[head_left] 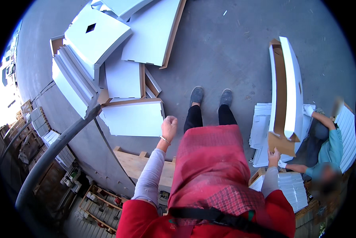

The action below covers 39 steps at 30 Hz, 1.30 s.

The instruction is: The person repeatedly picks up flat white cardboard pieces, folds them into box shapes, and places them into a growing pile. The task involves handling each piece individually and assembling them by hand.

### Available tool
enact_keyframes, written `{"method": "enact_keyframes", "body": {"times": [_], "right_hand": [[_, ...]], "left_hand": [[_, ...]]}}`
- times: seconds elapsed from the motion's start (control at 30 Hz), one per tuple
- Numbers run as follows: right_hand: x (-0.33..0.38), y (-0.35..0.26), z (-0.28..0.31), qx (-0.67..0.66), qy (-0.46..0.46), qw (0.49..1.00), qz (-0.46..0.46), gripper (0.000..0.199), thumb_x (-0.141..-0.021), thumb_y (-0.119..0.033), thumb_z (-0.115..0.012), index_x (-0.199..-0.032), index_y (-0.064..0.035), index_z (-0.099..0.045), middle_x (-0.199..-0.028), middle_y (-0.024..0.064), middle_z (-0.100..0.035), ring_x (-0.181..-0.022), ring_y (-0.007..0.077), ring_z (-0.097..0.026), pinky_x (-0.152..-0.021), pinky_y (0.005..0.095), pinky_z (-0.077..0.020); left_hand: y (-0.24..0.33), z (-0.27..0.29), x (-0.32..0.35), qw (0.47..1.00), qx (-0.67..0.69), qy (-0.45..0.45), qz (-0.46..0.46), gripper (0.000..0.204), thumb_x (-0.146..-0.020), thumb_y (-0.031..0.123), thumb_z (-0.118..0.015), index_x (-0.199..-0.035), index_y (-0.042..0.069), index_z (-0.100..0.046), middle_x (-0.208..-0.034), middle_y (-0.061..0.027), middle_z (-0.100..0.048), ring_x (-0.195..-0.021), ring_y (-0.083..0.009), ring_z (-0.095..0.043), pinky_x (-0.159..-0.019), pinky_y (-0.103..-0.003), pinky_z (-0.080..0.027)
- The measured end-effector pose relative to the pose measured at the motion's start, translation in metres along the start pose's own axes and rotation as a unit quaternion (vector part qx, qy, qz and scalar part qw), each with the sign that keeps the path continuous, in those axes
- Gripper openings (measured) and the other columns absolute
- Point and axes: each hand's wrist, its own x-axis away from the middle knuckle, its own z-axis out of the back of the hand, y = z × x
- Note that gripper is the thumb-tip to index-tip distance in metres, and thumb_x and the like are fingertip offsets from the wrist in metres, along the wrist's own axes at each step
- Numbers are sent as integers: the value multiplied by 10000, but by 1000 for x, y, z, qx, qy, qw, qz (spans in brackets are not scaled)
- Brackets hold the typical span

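Note:
A long white cardboard box (293, 87) with a brown inside is held up at the right, tilted, its long side folded up. My right hand (273, 157) grips the brown end flap (282, 143) at its near end. My left hand (169, 127) is closed in a loose fist, apart from that box, with nothing showing in it. Nearest to the left hand lies a white cardboard box (134, 119) on the floor. A co-worker's white-gloved hand (308, 110) is at the far side of the long box; their other gloved hand (282, 164) is beside my right hand.
Flat white cardboard sheets (260, 123) lie under the long box, with another stack (293, 190) nearer. White boxes (98, 35) are piled at the far left. A dark curved metal bar (58, 146) crosses the left side. A wooden pallet (146, 166) lies near my left forearm.

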Motion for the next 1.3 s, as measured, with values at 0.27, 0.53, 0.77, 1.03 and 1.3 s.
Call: {"method": "enact_keyframes", "body": {"times": [0.27,0.53,0.77,1.03,1.3], "right_hand": [[-72,91,22,48,-116,987,-96,221,-906,-201,-619,-1100,-119,-554,-980,77,-600,-858,238,-591,-701,387,-542],[-72,166,-58,334,36,939,-68,180,-941,-161,-518,-978,-37,-643,-824,18,-604,-739,130,-566,-653,301,-493],[-42,168,-77,363,-159,917,46,137,-907,-116,-537,-861,-51,-648,-731,0,-566,-656,106,-530,-571,286,-467],[49,103,-196,448,-15,888,107,344,-901,-167,-588,-1199,-2,-542,-818,77,-580,-649,162,-560,-550,302,-479],[296,41,-405,160,-505,848,30,655,-915,-448,-588,-1340,25,-429,-1156,147,-579,-1003,240,-596,-789,386,-529]], "left_hand": [[-34,-90,-314,975,149,86,144,615,-878,429,-635,-1272,-23,-499,-1193,-210,-586,-1012,-363,-610,-862,-475,-487],[-20,-121,-474,853,414,71,309,675,-945,467,-485,-1371,-31,-325,-1274,-319,-440,-1113,-487,-533,-899,-605,-473],[-24,-117,-461,870,440,112,193,321,-966,263,-456,-965,-48,-536,-856,-183,-611,-759,-354,-672,-686,-492,-596],[114,-110,-171,762,612,49,208,308,-926,254,-535,-1098,-1,-530,-934,-161,-629,-724,-293,-673,-619,-407,-593],[143,-58,87,768,611,-31,191,373,-929,207,-612,-1168,-61,-513,-973,-144,-633,-728,-271,-677,-649,-385,-588]]}}
